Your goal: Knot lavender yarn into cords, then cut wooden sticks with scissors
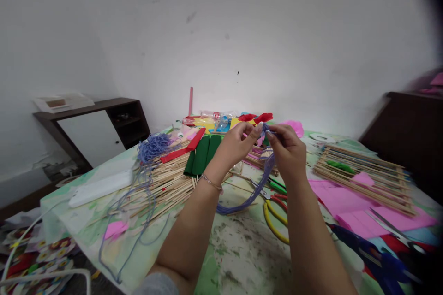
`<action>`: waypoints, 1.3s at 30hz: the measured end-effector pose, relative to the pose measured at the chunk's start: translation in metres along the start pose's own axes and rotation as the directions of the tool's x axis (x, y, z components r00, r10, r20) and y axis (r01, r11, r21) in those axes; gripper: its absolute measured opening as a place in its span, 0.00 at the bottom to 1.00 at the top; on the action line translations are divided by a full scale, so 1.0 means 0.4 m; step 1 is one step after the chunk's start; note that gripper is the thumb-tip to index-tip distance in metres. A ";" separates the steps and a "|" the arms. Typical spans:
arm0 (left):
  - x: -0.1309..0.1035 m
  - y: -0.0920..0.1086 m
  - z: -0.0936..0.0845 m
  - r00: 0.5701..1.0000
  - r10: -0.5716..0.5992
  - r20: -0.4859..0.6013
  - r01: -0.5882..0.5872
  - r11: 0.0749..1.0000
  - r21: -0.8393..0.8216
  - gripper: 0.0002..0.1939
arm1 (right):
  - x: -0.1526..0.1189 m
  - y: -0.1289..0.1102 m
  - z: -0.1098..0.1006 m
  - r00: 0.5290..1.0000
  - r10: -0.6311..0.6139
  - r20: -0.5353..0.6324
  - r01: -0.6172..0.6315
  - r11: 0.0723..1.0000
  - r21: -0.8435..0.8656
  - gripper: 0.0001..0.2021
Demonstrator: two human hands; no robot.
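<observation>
From where I stand, the left hand and right hand both pinch the yarn above the table; from them, a tangled heap lies at nine o'clock, scissors at six.

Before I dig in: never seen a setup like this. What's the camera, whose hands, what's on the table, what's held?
There's no machine here. This single picture comes from a camera worn on a person's head, looking forward and down, so the bare left hand and right hand are the wearer's own.

Both hands pinch purple yarn between the fingertips; its strands hang down in a loop to the table.

Left of the hands lie a tangled yarn heap, thin wooden sticks and dark green folded sheets. Below them are scissors; to the right, a slatted stick frame and pink paper.
</observation>
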State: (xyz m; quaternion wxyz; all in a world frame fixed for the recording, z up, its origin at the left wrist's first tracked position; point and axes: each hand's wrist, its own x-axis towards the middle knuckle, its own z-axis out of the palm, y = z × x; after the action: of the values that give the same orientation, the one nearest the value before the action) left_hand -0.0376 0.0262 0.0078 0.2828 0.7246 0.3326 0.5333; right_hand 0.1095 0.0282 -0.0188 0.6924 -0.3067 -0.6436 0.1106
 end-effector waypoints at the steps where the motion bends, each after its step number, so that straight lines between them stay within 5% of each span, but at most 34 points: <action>1: 0.000 -0.001 0.003 1.000 0.018 -0.013 -0.018 1.000 0.020 0.19 | 0.001 -0.005 -0.001 0.999 -0.026 0.021 0.026 0.999 -0.021 0.07; 7: -0.001 -0.006 0.027 0.987 0.118 -0.110 -0.110 0.991 0.080 0.15 | -0.001 -0.011 0.004 0.997 -0.044 0.057 0.043 0.999 0.012 0.10; 18: -0.009 0.009 0.026 0.973 0.185 -0.138 -0.153 0.965 0.210 0.15 | -0.006 -0.003 -0.002 0.975 0.183 0.130 -0.217 0.911 0.350 0.11; 29: -0.016 0.021 0.022 0.980 0.172 -0.096 -0.155 0.974 0.165 0.18 | 0.000 0.014 -0.014 0.971 0.228 0.077 -0.240 0.915 0.324 0.08; 34: -0.027 0.038 0.023 0.988 0.149 -0.031 -0.130 0.929 0.346 0.21 | -0.001 0.007 -0.023 0.983 0.173 0.065 -0.183 0.961 0.206 0.09; 39: -0.023 0.026 0.036 0.985 0.143 -0.099 -0.065 0.830 0.554 0.19 | -0.005 -0.008 -0.012 0.985 0.159 0.065 -0.168 0.972 0.165 0.09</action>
State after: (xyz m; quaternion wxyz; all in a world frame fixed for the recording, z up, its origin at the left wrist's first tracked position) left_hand -0.0239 0.0119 0.0065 0.0105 0.7541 0.4501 0.4782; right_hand 0.1129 0.0234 -0.0184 0.6878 -0.2956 -0.6220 0.2296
